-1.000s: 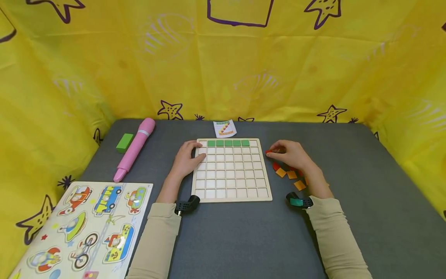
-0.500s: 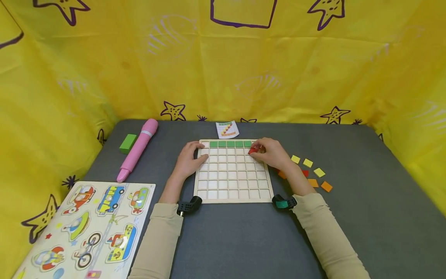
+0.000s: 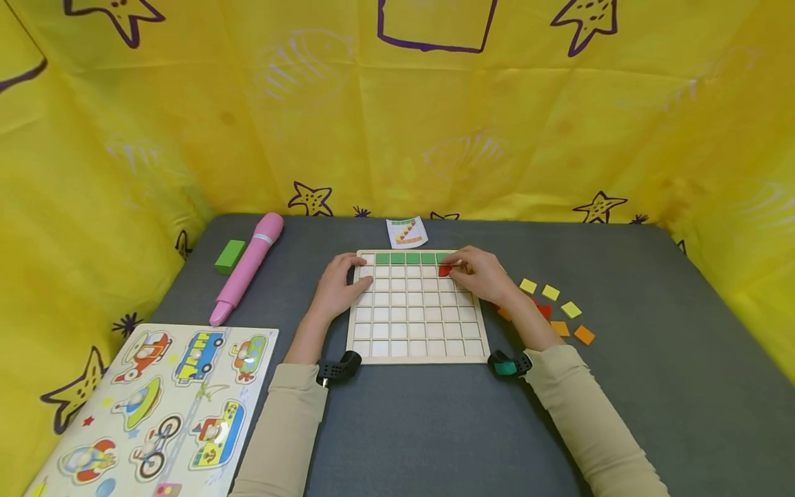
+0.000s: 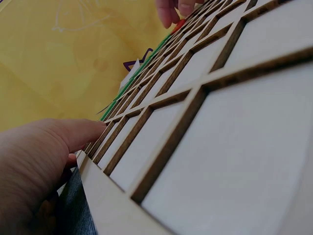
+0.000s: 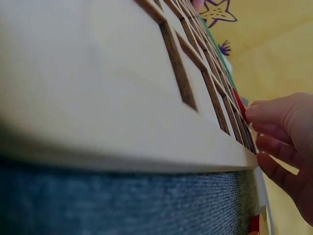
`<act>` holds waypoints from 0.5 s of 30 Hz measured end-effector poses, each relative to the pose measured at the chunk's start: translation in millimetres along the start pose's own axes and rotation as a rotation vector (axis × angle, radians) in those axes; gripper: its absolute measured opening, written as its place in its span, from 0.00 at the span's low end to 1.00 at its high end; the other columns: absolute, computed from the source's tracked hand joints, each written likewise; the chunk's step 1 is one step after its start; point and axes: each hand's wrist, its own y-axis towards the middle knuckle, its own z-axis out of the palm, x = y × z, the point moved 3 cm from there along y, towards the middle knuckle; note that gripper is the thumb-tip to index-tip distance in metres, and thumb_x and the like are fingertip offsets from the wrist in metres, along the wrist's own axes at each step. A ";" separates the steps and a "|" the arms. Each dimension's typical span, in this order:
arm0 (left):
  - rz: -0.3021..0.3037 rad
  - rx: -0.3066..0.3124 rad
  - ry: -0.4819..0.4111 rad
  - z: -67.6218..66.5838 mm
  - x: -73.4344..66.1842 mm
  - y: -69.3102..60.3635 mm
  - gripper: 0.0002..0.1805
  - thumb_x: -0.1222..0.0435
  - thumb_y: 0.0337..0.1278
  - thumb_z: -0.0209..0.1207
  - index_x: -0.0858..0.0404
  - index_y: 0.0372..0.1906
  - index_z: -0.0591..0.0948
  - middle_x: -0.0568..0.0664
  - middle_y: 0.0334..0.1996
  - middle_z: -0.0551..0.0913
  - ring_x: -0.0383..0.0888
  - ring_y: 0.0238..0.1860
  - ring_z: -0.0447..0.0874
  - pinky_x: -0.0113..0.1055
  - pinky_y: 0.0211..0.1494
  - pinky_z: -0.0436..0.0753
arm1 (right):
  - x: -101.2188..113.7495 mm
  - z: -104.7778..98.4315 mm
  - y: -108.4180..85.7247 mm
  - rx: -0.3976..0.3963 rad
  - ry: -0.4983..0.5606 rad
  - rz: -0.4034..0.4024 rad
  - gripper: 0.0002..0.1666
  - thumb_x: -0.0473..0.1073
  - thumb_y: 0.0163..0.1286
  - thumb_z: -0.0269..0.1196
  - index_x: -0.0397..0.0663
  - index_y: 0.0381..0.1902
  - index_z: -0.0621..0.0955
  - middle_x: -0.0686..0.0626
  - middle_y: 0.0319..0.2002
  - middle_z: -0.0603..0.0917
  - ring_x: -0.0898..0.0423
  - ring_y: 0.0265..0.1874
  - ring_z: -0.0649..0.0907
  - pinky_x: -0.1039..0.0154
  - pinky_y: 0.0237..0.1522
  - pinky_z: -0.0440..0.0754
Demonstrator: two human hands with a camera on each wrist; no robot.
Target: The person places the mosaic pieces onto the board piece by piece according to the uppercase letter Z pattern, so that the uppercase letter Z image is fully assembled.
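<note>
My right hand [image 3: 478,273] pinches a small flat red tile [image 3: 444,270] at the pale wooden grid board [image 3: 417,360]. The tile lies in the second row, just below the right end of a row of green square tiles [image 3: 406,259]; whether it sits flat in its cell is hidden by the fingers. In the right wrist view, the thumb and fingertips meet the red tile [image 5: 239,104] near the board's far edge. My left hand [image 3: 335,290] rests on the board's left edge near the upper corner, its thumb [image 4: 85,134] lying on the frame.
Loose yellow tiles [image 3: 550,293], orange tiles [image 3: 584,335] and red tiles lie right of the board, partly behind the right forearm. A printed pattern card [image 3: 407,233] is behind the board. Leftward are a pink microphone-shaped object [image 3: 248,266], green block [image 3: 230,257] and picture puzzle [image 3: 155,407].
My right hand has carried the red tile from the table right of the board leftward onto the grid, then shifted it slightly left. The left hand has stayed on the board's edge.
</note>
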 end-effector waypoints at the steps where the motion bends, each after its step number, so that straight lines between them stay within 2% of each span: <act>1: 0.000 -0.001 0.000 -0.1 -0.2 -0.2 0.22 0.60 0.64 0.60 0.66 0.60 0.76 0.60 0.68 0.65 0.58 0.70 0.58 0.56 0.71 0.57 | -0.5 0.0 -0.4 -0.010 0.000 0.008 0.12 0.34 0.66 0.64 0.39 0.47 0.85 0.42 0.42 0.82 0.49 0.36 0.78 0.55 0.39 0.77; 6: -0.002 -0.004 -0.003 -0.4 -0.9 -0.3 0.22 0.59 0.64 0.60 0.66 0.59 0.76 0.60 0.68 0.65 0.58 0.70 0.59 0.56 0.71 0.57 | -2.5 0.0 -2.7 -0.036 0.007 0.035 0.11 0.35 0.65 0.64 0.39 0.45 0.85 0.44 0.37 0.83 0.50 0.34 0.77 0.55 0.39 0.77; 12: 0.002 -0.004 -0.001 -0.9 -1.0 -0.9 0.22 0.59 0.65 0.60 0.66 0.59 0.76 0.60 0.68 0.65 0.58 0.70 0.59 0.56 0.71 0.57 | -4.7 -1.8 -6.7 -0.049 0.026 0.030 0.11 0.35 0.68 0.62 0.41 0.47 0.85 0.45 0.39 0.85 0.51 0.34 0.78 0.57 0.36 0.75; 15: 0.005 -0.004 -0.002 -0.4 -1.5 -1.0 0.22 0.59 0.64 0.60 0.66 0.59 0.76 0.61 0.68 0.65 0.58 0.70 0.59 0.55 0.71 0.57 | -11.0 -8.6 -11.8 -0.075 0.039 0.073 0.10 0.37 0.70 0.61 0.43 0.47 0.85 0.45 0.41 0.86 0.50 0.35 0.81 0.57 0.36 0.77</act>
